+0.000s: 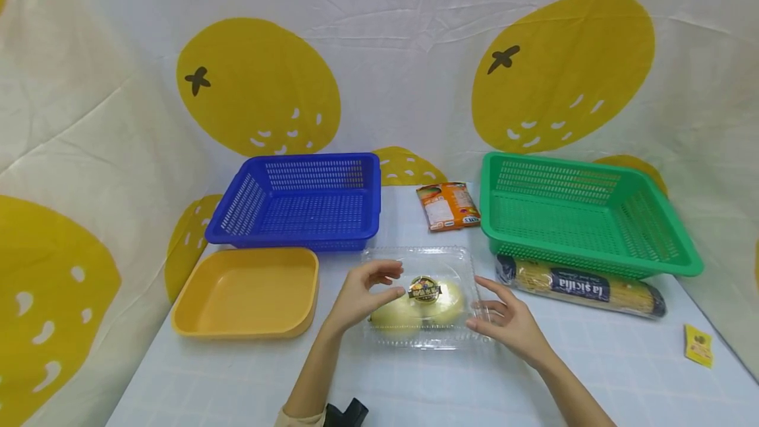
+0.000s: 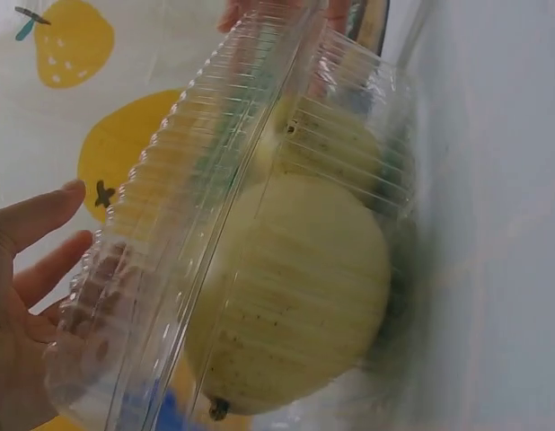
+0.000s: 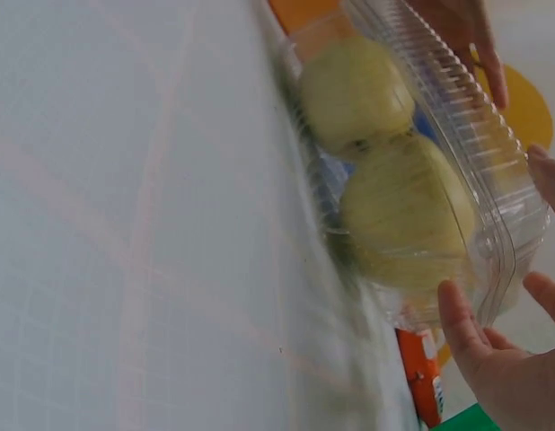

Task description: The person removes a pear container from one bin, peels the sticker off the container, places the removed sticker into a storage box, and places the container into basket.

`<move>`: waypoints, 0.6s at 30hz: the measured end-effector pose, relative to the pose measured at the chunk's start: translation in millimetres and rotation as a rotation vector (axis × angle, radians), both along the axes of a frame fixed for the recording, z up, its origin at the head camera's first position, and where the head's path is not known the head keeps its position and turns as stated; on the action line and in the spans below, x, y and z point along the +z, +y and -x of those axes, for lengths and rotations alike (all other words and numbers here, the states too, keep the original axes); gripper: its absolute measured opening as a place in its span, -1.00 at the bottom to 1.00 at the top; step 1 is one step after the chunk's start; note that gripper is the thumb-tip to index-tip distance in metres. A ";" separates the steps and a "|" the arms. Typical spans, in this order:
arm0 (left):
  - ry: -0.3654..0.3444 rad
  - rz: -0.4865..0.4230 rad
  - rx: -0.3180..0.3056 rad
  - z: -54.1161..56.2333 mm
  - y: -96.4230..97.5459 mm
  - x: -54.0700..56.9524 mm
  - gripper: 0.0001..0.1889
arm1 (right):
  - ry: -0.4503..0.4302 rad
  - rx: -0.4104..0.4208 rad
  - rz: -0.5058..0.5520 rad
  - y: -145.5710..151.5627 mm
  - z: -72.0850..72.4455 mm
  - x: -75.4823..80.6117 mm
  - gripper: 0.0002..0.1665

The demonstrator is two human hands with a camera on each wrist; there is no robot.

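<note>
The left hand (image 1: pixel 360 292) and right hand (image 1: pixel 514 323), fingers relaxed, flanked the clear box (image 1: pixel 439 261) of two fruits (image 1: pixel 449 307), the right touching its edge.

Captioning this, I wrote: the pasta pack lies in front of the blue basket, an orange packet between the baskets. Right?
Not quite: the head view shows the pasta pack in front of the green basket, not the blue basket.

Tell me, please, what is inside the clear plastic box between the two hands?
Inside the clear plastic box are two pale yellow, rounded fruits. The label on top covers part of them in the head view; their undersides cannot be seen.
</note>
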State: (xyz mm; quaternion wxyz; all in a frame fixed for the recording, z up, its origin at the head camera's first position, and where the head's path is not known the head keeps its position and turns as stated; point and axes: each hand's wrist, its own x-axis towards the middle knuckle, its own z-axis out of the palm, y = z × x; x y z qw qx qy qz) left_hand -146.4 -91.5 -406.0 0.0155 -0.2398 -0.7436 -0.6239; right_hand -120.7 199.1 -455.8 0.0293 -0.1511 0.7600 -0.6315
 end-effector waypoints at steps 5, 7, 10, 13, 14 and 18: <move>-0.006 0.103 -0.069 4.6 11.6 9.8 -0.56 | -0.026 0.009 0.012 -1.1 0.2 -1.7 -0.12; 0.009 0.128 -0.067 9.1 13.7 2.9 -0.56 | -0.036 0.011 0.014 -1.5 0.1 -2.1 -0.12; 0.012 0.154 -0.056 16.1 16.2 -10.1 -0.55 | -0.043 0.007 0.011 -1.7 -0.3 -1.9 -0.12; 0.010 0.177 -0.050 19.1 17.4 -15.1 -0.55 | -0.043 -0.002 0.010 -1.6 -0.7 -1.2 -0.11; 0.012 0.182 -0.048 19.6 17.8 -15.7 -0.55 | -0.042 -0.003 0.010 -1.6 -0.7 -1.0 -0.11; 0.023 0.186 -0.050 20.9 18.6 -16.1 -0.55 | -0.041 -0.003 0.019 -1.5 -0.6 -0.7 -0.10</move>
